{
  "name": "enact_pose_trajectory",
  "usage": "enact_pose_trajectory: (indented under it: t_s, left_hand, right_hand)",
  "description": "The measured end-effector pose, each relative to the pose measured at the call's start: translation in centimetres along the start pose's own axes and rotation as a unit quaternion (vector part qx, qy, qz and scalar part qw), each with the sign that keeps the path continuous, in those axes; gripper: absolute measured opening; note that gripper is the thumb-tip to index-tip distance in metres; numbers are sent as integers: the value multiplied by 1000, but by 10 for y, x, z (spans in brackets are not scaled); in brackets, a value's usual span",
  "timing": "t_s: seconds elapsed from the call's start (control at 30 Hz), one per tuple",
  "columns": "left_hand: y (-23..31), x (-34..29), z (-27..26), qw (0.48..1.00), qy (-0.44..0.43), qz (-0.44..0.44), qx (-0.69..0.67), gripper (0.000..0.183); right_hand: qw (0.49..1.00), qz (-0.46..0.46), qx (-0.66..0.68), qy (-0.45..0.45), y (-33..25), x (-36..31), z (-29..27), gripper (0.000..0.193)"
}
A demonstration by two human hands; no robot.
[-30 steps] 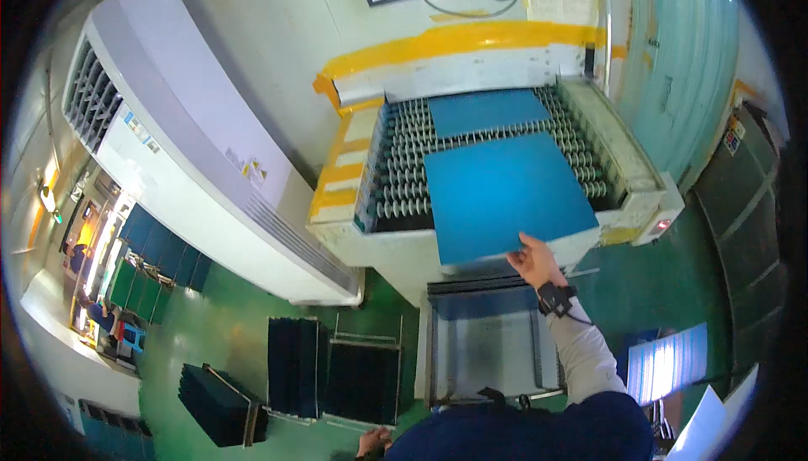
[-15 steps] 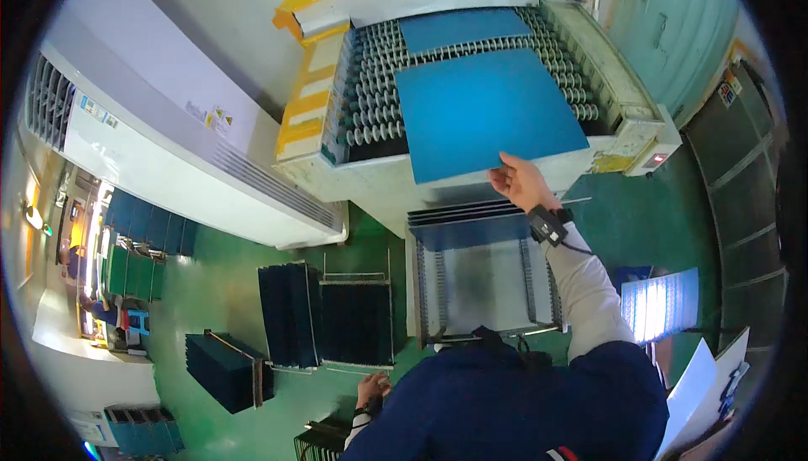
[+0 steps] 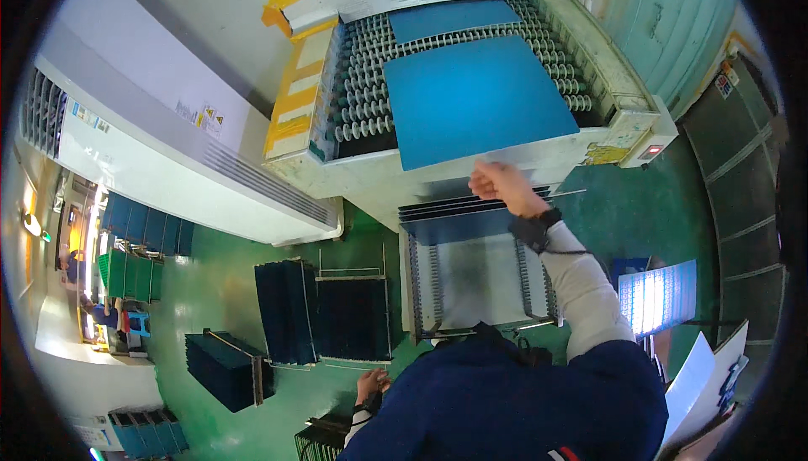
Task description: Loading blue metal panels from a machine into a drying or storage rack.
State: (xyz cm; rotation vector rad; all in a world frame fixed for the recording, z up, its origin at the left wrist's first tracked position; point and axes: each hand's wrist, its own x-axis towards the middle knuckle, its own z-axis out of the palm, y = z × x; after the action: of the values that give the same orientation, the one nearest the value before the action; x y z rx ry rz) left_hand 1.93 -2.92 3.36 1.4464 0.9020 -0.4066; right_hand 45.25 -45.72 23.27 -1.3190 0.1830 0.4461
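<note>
A large flat blue panel (image 3: 475, 103) lies on the roller conveyor, its near edge jutting over the machine's front. Just below that edge is my right hand (image 3: 498, 185), apart from the panel, its slightly blurred fingers curled together around nothing I can see. Beneath the hand stands a rack (image 3: 478, 288) with several dark panels (image 3: 463, 223) upright at its far end. Low and to the left, my left hand (image 3: 370, 385) hangs with loosely bent fingers, partly apart, and no object shows in it. A slotted black rack (image 3: 318, 442) is nearest to it.
Another blue panel (image 3: 454, 21) lies farther back on the white rollers (image 3: 362, 131). Loaded racks (image 3: 353, 318) and a stack of dark panels (image 3: 223, 368) stand on the green floor at left. A tall white cabinet (image 3: 177, 137) flanks the machine; a shiny panel (image 3: 658, 299) stands at right.
My right hand has come off the near edge of the large blue panel and moved slightly lower and left. The view has shifted a little. My left hand stays low.
</note>
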Motion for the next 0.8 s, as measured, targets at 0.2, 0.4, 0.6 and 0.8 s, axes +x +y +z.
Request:
enact_pose_trajectory:
  t_s: [0.2,0.4,0.6,0.8]
  left_hand:
    - [9,4,7,993,11,-88,-80,27]
    - [1,11,10,979,-69,90,170,27]
    - [38,-8,41,989,-55,24,135,27]
    - [39,4,40,809,-112,290,499,27]
  right_hand:
    - [857,-181,-475,89,41,-22,5,29]
    - [748,-272,-599,87,74,-37,-7,21]
    - [737,-289,-603,95,87,-34,-9,18]
    - [726,-262,-630,86,100,-25,-10,9]
